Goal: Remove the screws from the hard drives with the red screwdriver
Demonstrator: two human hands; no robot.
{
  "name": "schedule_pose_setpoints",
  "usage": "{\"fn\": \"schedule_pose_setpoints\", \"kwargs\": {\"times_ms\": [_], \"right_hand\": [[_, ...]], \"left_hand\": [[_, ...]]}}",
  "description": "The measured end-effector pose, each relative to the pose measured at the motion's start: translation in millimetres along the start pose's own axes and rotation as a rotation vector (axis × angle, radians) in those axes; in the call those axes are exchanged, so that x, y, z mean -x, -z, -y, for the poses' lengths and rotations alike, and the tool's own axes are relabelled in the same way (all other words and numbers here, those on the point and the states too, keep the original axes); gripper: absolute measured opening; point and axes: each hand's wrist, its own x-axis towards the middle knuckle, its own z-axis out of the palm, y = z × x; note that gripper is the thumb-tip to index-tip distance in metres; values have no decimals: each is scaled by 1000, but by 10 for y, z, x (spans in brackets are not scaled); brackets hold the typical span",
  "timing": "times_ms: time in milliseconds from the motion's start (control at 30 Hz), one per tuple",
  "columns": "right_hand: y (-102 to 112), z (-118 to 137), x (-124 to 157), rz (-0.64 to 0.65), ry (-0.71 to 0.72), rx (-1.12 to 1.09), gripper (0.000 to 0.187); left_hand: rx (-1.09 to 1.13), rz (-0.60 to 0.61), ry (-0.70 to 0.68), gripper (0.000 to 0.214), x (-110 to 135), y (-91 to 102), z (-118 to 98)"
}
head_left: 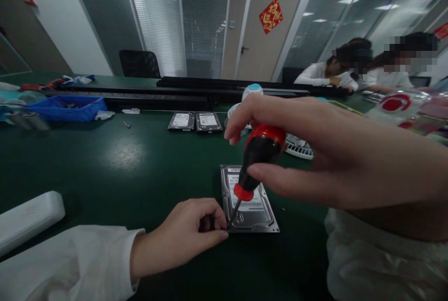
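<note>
A silver hard drive [264, 219] with a white label lies flat on the green table, partly covered by the screwdriver. My right hand [315, 151] grips the red and black handle of a screwdriver [262, 154] between thumb and fingers. Its thin shaft slants down to the drive's near left corner. Thumb and fingers of my left hand [192, 228] close on that same corner, right beside the screwdriver tip. Whether a screw sits under the tip is hidden by the fingers.
Two more hard drives [182, 121] lie farther back. A blue tray [66, 108] stands at the far left, a white case [31, 219] nearer. Black rails [157, 98] cross the table. Behind my right hand is a white slotted part [299, 148]. People [322, 74] sit far right.
</note>
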Motion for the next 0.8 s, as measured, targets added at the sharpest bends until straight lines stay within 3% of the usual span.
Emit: {"fn": "schedule_pose_setpoints", "kwargs": {"times_ms": [267, 400, 533, 600, 800], "right_hand": [[51, 1, -2, 39, 17, -87, 27], [58, 11, -21, -15, -27, -20, 24], [71, 20, -18, 25, -33, -41, 18], [78, 16, -8, 54, -17, -70, 26], [69, -2, -18, 24, -45, -38, 20]], "left_hand": [[-3, 5, -22, 12, 3, 11, 2], [3, 17, 3, 14, 7, 17, -3], [5, 17, -2, 14, 7, 15, -4], [11, 13, -9, 14, 3, 11, 1], [1, 3, -7, 14, 2, 5, 14]]}}
